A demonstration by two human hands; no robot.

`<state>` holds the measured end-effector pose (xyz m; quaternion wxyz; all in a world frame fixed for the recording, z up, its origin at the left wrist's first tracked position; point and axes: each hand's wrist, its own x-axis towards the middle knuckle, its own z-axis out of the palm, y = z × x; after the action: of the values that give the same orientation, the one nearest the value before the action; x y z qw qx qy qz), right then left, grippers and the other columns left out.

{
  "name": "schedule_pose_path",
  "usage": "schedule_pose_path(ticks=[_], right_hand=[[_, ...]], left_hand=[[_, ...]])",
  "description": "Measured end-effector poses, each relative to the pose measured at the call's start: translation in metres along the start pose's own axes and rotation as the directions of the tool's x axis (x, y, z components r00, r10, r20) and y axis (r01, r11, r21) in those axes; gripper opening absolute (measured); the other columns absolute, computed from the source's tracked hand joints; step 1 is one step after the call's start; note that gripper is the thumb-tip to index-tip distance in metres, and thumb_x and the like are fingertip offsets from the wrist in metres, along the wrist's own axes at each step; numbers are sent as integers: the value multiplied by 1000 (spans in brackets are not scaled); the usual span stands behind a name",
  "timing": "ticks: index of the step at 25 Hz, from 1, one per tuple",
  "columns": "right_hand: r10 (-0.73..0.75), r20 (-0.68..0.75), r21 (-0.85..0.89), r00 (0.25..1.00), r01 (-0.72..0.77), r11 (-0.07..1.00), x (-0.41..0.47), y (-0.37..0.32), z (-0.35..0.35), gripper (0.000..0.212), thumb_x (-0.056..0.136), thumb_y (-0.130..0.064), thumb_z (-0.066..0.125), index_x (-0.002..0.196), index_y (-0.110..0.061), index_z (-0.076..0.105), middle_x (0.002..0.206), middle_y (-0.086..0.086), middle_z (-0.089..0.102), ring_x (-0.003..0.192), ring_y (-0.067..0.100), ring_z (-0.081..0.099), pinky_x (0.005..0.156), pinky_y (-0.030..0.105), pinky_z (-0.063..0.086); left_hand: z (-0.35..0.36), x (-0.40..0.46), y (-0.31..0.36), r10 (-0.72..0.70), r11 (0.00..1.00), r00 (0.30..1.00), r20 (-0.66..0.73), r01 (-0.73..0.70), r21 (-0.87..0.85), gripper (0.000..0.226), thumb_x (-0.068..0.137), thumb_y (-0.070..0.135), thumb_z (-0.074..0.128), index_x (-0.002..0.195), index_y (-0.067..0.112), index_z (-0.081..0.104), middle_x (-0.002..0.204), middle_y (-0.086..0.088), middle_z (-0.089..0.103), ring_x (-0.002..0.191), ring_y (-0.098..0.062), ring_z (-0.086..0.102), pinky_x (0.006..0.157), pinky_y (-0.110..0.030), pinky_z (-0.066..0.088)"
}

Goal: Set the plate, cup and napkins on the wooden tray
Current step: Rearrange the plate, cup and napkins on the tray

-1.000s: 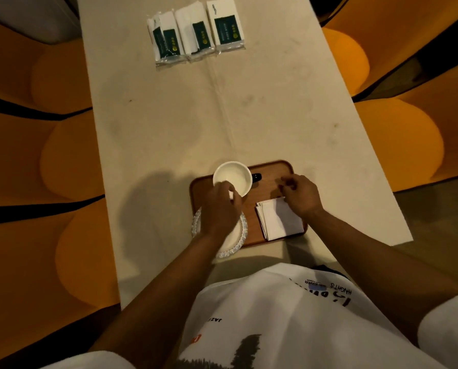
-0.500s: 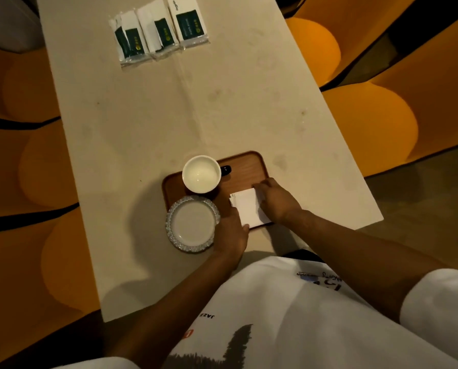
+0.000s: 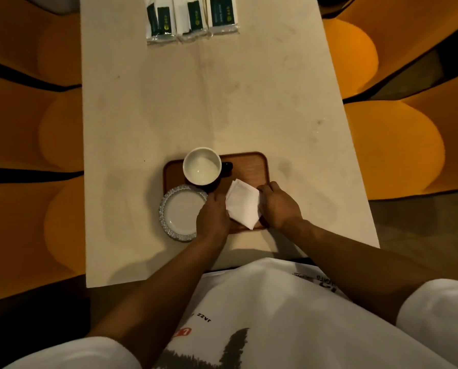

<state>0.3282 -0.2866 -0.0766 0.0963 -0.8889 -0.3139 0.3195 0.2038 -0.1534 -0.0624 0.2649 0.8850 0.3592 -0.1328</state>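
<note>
We pinch the napkins point(image 3: 242, 206) between both hands point(image 3: 213, 217) point(image 3: 278, 206) on the wooden tray's point(image 3: 252, 166) near right; their long axis runs eleven to five, and the plate point(image 3: 180, 211) overhangs at nine.

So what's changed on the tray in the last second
The left hand let go of the cup and moved right to the napkins. Both hands now hold the stack, the right hand on its other side, turning it askew. Cup, plate and wooden tray stayed put.
</note>
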Motion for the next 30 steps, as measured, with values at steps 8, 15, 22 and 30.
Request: schedule_pose_path(ticks=[8, 15, 22, 30], right_hand=[[-259, -24, -175, 966, 250, 952, -11, -3, 0, 83, 70, -32, 81, 143, -22, 43, 137, 12, 48, 115, 32, 48, 94, 41, 46], [-166, 21, -180, 986, 167, 969, -13, -4, 8, 87, 77, -36, 77, 149, -20, 33, 146, 14, 36, 124, 33, 41, 104, 40, 44], [-134, -13, -177, 991, 129, 976, -20, -8, 9, 78, 79, -38, 74, 145, -18, 39, 144, 12, 41, 122, 31, 44, 102, 39, 46], [-139, -7, -128, 990, 137, 982, -14, -16, 8, 92, 76, -38, 78, 150, -17, 27, 140, 15, 41, 117, 30, 50, 98, 39, 50]], left_hand=[[16, -10, 2, 230, 945, 969, 93, -245, 217, 47, 93, 25, 63, 137, 10, 54, 132, -14, 56, 118, -31, 52, 95, -38, 47], [22, -9, -1, 184, 940, 971, 156, -220, 262, 66, 97, 30, 57, 155, 14, 28, 151, -14, 36, 135, -31, 36, 108, -37, 39], [22, -5, -3, 205, 937, 962, 179, -246, 250, 63, 96, 34, 54, 152, 15, 32, 150, -15, 36, 135, -31, 36, 108, -39, 40], [18, -5, -2, 262, 888, 950, 170, -306, 344, 69, 96, 37, 59, 155, 16, 29, 159, -14, 33, 142, -32, 34, 113, -43, 33]])
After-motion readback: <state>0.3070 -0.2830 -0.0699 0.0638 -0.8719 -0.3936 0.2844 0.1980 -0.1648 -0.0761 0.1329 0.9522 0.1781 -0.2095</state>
